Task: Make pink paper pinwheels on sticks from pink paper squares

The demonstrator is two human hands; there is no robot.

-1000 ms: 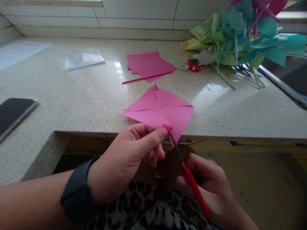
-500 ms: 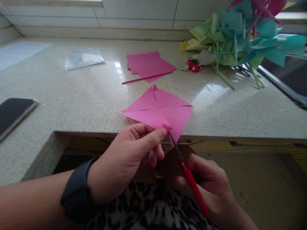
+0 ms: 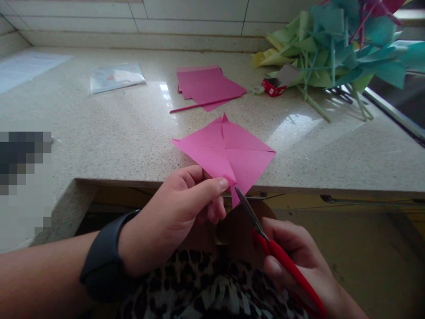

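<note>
A pink paper square (image 3: pixel 229 148), slit from its corners toward the middle, is held out over the counter's front edge. My left hand (image 3: pixel 189 201) pinches its near corner between thumb and fingers, where a small flap is folded. My right hand (image 3: pixel 295 252) is closed round the red handles of a pair of scissors (image 3: pixel 282 257). The dark blades point up and left, their tips beside the cut near corner of the paper. Another small flap stands up at the far corner.
On the speckled counter (image 3: pixel 133 141) lie pink sheets (image 3: pixel 210 84) with a thin pink stick (image 3: pixel 199 106) across them. Right of these are a tape roll (image 3: pixel 257 90), a small red box (image 3: pixel 274 87) and paper pinwheels (image 3: pixel 335 48). A clear packet (image 3: pixel 117 78) lies back left.
The scissors have drawn back down and right from the paper with my right hand. The paper has turned slightly and shifted right, still pinched in my left hand.
</note>
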